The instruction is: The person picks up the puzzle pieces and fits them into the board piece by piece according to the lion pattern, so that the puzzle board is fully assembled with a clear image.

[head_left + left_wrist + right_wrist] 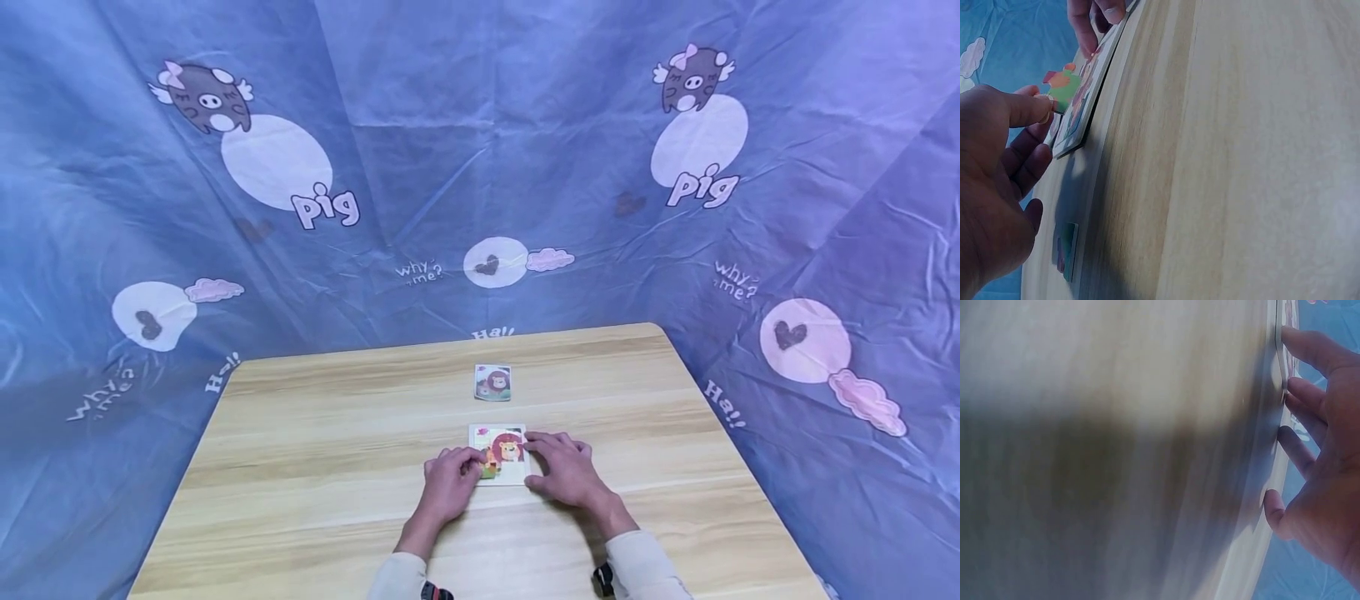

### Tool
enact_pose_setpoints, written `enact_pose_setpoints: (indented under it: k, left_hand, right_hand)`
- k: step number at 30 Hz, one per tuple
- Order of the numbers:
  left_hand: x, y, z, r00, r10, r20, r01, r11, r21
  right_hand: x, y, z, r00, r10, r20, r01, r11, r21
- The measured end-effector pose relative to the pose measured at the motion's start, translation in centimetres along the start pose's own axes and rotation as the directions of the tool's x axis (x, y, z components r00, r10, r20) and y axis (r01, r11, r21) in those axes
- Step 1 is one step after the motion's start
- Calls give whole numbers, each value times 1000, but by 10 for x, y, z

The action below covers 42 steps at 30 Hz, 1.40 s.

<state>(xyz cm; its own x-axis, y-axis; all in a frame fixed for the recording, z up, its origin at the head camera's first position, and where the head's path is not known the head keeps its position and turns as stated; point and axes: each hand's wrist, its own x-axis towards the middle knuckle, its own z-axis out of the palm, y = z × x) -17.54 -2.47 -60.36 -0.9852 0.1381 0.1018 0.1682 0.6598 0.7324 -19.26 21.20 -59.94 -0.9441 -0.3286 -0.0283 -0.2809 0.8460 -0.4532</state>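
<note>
A puzzle board with a white border lies mid-table, showing a lion picture. My left hand pinches a green and orange puzzle piece between thumb and fingertips. The piece is held tilted over the board's lower left part; whether it touches the board I cannot tell. My right hand lies at the board's right side, fingers spread and touching its edge. Another puzzle piece lies on the table below the left hand in the left wrist view.
Behind the board lies a small picture card with a similar lion. The wooden table has a back edge near a blue patterned cloth, which hangs around its back and sides.
</note>
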Motion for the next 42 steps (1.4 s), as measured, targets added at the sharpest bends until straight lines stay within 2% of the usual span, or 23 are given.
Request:
enact_pose_setpoints:
  k: [10,13,16,21,25,33,38,42]
  left_hand:
    - [4,-1,9,1000,29,0,-29,999,30]
    - [5,2,11,999,27,17,-28,999,32]
    - [5,4,13,999,11,36,-12,999,40]
    - [6,6,18,999,-26,29,24,998,66]
    - [6,6,20,999,-36,24,33,990,135]
    - [7,7,21,1000,17,9,-18,966,258]
    - [8,8,20,999,44,16,-47,958,285]
    - [8,9,21,999,37,21,-41,957,287]
  right_hand:
    - [-2,1,2,1000,-15,-15,15,1000,1]
    - [-2,1,3,1000,-11,-9,11,1000,-3]
    - [-3,2,3,1000,-3,-5,3,1000,-2]
    - [-4,1,3,1000,-10,-14,9,1000,-2]
    - [-4,0,2,1000,-13,-13,13,1000,3]
    - [-1,0,2,1000,-13,-6,13,1000,-15]
    - [0,1,2,1000,-21,-16,21,999,-25]
    - [0,1,1,999,-25,-21,24,999,-38]
